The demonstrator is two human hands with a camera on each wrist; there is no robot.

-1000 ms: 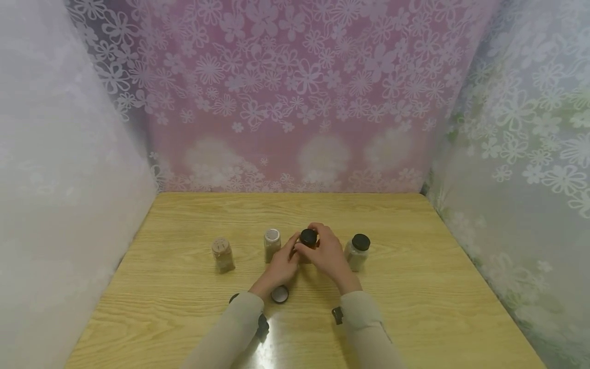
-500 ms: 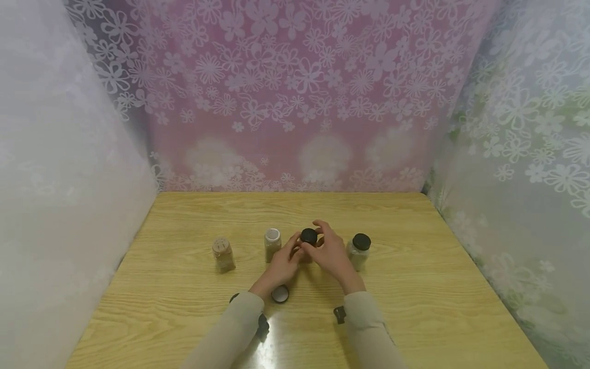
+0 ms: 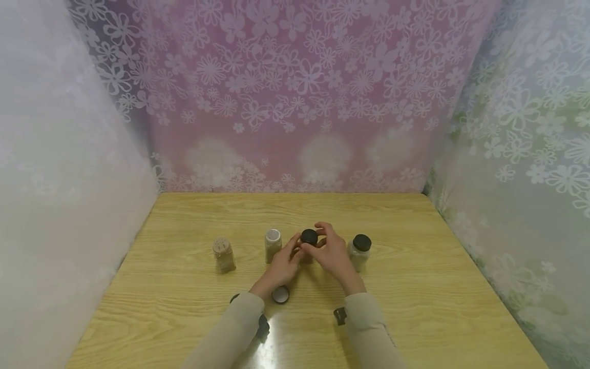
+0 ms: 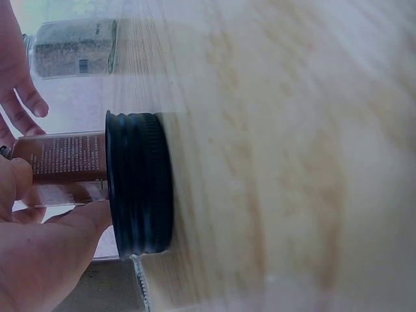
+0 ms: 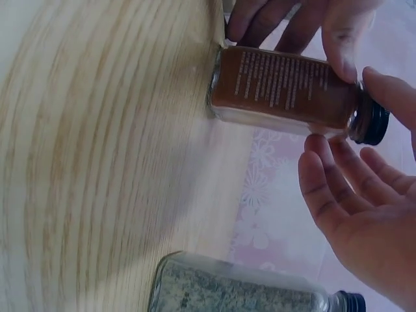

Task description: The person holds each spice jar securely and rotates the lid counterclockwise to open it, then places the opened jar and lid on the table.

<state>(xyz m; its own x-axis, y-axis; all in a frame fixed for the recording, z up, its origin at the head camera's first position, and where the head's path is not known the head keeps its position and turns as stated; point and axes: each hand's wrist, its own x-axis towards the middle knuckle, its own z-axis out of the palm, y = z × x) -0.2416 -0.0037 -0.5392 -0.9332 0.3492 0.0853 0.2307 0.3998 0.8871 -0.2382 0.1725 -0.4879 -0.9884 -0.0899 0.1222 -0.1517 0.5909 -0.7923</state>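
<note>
My left hand grips a square glass spice jar of reddish-brown powder, its base at the tabletop. Around the jar's black lid curls my right hand. Its thumb lies against the lid and the other fingers are spread near the jar's neck, as the right wrist view shows. Close to my left hand stands a jar with a white perforated top. Right of my right hand is a black-lidded jar of greenish flakes. An upturned black lid lies near my left wrist.
At the left of the wooden table stands another jar with a tan perforated top. A dark round edge, mostly hidden, shows beside my left sleeve. Patterned curtains enclose the back and sides.
My right hand has shifted slightly rightward, and its fingers have spread a little away from the lid. My left hand and the other jars stay in place.
</note>
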